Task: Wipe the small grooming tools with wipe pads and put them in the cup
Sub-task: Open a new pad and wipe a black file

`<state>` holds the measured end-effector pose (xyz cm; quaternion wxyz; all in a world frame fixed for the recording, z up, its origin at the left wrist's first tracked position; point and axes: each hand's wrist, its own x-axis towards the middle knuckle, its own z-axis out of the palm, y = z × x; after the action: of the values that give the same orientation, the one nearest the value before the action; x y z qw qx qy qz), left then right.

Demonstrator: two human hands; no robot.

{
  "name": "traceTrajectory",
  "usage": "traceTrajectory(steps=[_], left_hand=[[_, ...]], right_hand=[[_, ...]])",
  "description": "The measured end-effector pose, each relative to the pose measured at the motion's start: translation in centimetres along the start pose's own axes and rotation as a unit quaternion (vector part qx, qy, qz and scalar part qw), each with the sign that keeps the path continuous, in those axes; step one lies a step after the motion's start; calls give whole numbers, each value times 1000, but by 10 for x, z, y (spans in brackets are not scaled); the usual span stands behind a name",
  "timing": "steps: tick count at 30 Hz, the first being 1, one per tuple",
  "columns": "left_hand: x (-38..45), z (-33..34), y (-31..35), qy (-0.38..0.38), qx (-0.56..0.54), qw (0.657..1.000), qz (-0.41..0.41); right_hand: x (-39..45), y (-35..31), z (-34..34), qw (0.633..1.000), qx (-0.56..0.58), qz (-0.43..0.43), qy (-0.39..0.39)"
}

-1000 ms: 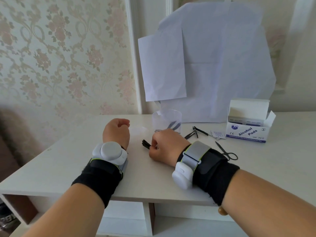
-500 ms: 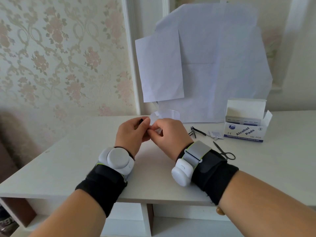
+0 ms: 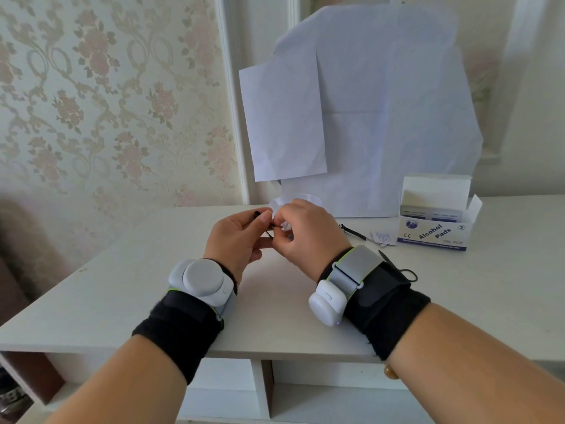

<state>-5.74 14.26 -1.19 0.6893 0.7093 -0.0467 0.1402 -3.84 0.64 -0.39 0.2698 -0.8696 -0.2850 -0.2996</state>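
Floral wallpaper and taped-up white paper sheets (image 3: 382,117) back a white table (image 3: 122,286), and over its middle both hands are raised together. Between them is a small dark grooming tool (image 3: 263,223): the left hand (image 3: 237,240) pinches it between thumb and fingers, its black tip poking out above the thumb. The right hand (image 3: 305,237) has its grip curled around a white wipe pad (image 3: 286,224) pressed against the tool. Just behind the hands stands the clear cup (image 3: 308,198), mostly hidden, only its rim showing. To the right on the table lie a black nail clipper (image 3: 351,231), a torn pad wrapper (image 3: 382,238), and small scissors (image 3: 406,272) partly behind the right wrist strap. Farther right sits the opened box of alcohol pads (image 3: 437,228). Both wrists wear black bands with white devices.
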Motion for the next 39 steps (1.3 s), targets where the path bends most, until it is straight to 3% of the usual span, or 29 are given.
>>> traceTrajectory(steps=[9,14,19,24,31,39], left_hand=[[-6,1,4,-42,-53,998,-5],[-10,1,6,-6,-72,997,21],[-13,0,7,3,-87,995,46],[-12,-1,6,25,-84,995,43],[-8,-4,7,83,-123,989,13],[-7,2,7,108,-104,988,-40]], right_hand=[[1,15,-14,997,8,5,82],[1,19,-11,996,48,25,71],[-3,15,-10,975,175,117,68],[-5,8,-3,955,267,127,-4],[-4,3,-11,886,429,174,-40],[-4,7,-7,891,409,196,-23]])
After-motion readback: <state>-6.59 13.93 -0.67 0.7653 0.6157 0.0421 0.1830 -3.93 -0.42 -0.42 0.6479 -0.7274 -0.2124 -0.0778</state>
